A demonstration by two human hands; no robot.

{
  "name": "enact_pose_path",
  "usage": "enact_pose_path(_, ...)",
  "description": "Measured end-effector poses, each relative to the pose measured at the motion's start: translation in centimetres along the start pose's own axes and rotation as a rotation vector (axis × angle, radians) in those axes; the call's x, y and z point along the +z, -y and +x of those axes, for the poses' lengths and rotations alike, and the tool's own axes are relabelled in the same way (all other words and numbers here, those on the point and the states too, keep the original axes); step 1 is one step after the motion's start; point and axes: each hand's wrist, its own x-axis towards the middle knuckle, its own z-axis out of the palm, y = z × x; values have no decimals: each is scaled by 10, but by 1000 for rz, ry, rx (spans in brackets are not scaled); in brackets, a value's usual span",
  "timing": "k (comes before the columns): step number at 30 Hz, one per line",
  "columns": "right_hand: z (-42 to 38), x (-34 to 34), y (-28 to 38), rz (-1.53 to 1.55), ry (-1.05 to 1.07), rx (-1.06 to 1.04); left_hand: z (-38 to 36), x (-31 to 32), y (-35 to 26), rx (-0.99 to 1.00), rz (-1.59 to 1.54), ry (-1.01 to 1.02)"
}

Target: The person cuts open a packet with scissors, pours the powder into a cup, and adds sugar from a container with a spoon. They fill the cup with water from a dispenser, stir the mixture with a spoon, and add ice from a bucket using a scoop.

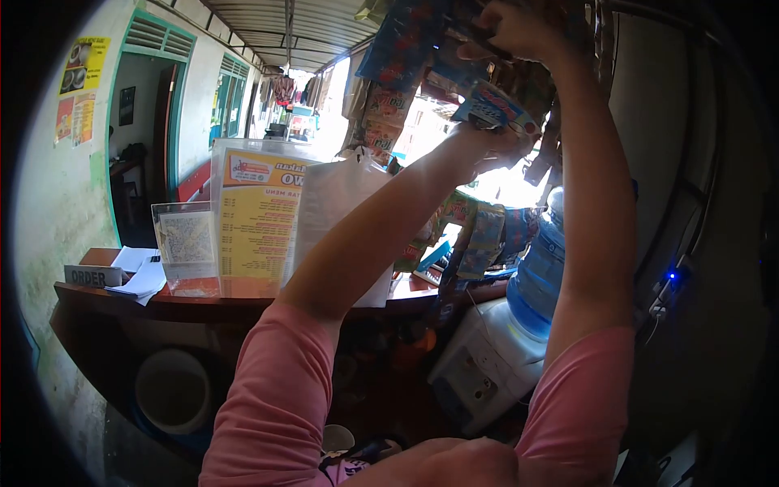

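Both my arms reach up toward strips of hanging sachets (388, 109). My left hand (499, 148) is closed around a blue-and-white sachet (489, 104) at the lower part of the hanging bunch. Higher up, my right hand (523, 34) is beside a blue sachet strip (403, 49), its fingers curled around something dark that I cannot make out. Strong backlight blurs the edges there. More sachets in green and orange (456, 209) dangle below my left hand.
A water dispenser with a blue bottle (537, 272) stands at right. On the curved wooden counter (243, 307) are a yellow menu stand (258, 219), a framed code sheet (188, 243), papers (142, 276) and an ORDER sign (91, 277). Beneath sits a white bucket (172, 390).
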Motion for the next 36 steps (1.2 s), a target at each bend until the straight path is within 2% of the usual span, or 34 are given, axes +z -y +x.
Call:
enact_pose_path(1,-11,-9,-2,-14,2,22,-9,0,1,62,73,-19)
enact_pose_path(2,-22,-14,-7,-28,7,46,-24,0,3,103,-10,-74)
enact_pose_path(5,-57,9,-40,288,58,-43,-62,-1,4,-5,-115,-406)
enact_pose_path(6,-78,10,-32,266,89,-18,-79,7,1,-29,-108,-547)
enact_pose_path(7,-104,10,-21,248,120,3,-96,12,-1,8,-123,-600)
enact_pose_path(10,-158,31,1,227,177,-79,-140,3,14,71,-74,-574)
enact_pose_path(12,-185,37,31,89,240,-1,-168,1,22,118,-20,-542)
enact_pose_path(13,-199,45,38,184,197,-80,-183,5,24,112,8,-537)
enact_pose_path(14,-208,48,48,185,298,-70,-197,11,26,105,36,-531)
enact_pose_path(15,-217,57,56,243,312,-68,-209,30,20,128,-48,-555)
enact_pose_path(18,-243,82,83,330,344,-99,-253,22,46,116,-28,-616)
enact_pose_path(20,-257,93,100,350,371,-129,-285,17,55,39,6,-715)
enact_pose_path(26,-302,138,140,480,337,-202,-360,9,69,-63,-30,-774)
enact_pose_path(31,-338,163,185,585,319,-97,-405,15,80,-264,19,-781)
enact_pose_path(35,-381,193,199,589,462,-47,-438,11,101,-424,-16,-801)
enact_pose_path(36,-385,193,207,629,411,-27,-443,15,102,-452,-14,-802)
